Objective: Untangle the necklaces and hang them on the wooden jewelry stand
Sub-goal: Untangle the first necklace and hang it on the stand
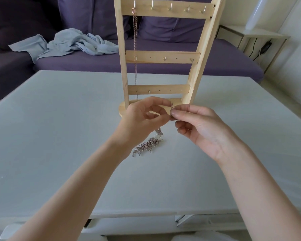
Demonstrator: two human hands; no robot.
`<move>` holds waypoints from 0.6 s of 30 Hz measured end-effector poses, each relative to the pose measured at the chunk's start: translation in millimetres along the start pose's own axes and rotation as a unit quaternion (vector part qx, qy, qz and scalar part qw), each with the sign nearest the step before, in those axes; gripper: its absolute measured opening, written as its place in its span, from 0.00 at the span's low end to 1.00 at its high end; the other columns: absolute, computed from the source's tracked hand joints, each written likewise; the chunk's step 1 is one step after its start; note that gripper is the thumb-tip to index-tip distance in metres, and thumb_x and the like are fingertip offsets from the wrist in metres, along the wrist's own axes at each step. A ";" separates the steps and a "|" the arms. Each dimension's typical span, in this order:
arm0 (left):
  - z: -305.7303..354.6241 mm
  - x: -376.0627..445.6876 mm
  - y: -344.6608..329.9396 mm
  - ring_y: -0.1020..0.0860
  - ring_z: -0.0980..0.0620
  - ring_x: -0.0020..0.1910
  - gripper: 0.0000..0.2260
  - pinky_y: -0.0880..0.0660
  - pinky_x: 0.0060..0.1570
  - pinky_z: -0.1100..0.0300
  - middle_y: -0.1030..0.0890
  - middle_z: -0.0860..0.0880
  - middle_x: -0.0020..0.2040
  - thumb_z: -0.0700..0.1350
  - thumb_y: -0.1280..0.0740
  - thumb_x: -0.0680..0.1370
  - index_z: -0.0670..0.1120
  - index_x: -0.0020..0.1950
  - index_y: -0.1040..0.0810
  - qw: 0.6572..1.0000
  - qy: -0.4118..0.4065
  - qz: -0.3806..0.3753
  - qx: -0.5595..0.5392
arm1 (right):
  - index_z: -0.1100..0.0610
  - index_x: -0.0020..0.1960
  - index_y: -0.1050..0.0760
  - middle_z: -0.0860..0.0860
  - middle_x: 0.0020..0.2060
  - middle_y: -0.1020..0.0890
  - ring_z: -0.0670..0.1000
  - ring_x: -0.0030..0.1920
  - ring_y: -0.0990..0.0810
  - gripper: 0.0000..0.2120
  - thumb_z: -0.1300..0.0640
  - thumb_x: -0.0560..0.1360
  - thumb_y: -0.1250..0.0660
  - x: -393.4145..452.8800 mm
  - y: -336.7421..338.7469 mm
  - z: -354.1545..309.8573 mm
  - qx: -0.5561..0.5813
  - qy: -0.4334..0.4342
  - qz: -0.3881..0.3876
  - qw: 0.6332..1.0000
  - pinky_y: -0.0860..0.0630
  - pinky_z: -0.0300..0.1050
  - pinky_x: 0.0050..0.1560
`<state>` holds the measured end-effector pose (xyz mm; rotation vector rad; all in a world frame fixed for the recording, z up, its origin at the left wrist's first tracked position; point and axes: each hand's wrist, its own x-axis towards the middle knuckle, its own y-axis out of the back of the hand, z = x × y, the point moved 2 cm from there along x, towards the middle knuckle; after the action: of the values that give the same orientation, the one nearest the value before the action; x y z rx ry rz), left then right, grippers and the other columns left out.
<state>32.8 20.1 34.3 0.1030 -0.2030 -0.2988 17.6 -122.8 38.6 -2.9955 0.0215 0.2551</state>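
Both hands work the clasp end of a silver chain necklace in front of the wooden jewelry stand.

The left hand (142, 117) and right hand (198, 126) each pinch the clasp end (171, 108) between thumb and fingertips, while the rest of the silver chain necklace (149, 144) trails down into a bunched heap on the grey table (59, 127). A rose-gold necklace (135, 49) already hangs from the top-left hook of the wooden jewelry stand (165, 54). Lifting too quickly would likely tighten knots in the heap, or a snag could tip the stand. Behind are a purple sofa (215, 56), a crumpled pale-blue cloth (73, 42) and a white side table (250, 35).
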 end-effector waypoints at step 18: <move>-3.5 0.0 0.0 0.29 0.57 0.31 0.17 0.28 0.35 0.64 0.22 0.56 0.35 0.40 0.32 0.67 0.50 0.52 0.34 0.986 -0.105 0.045 0.124 | 0.59 0.38 0.23 0.51 0.30 0.21 0.45 0.27 0.27 0.07 0.67 0.73 0.33 -0.7 -4.3 2.2 0.000 -0.029 -0.009 1.000 0.29 0.35 0.32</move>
<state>33.6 20.3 30.9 0.3083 -0.4523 -0.1930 16.6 -118.2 37.1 -2.9845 -0.0115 0.3398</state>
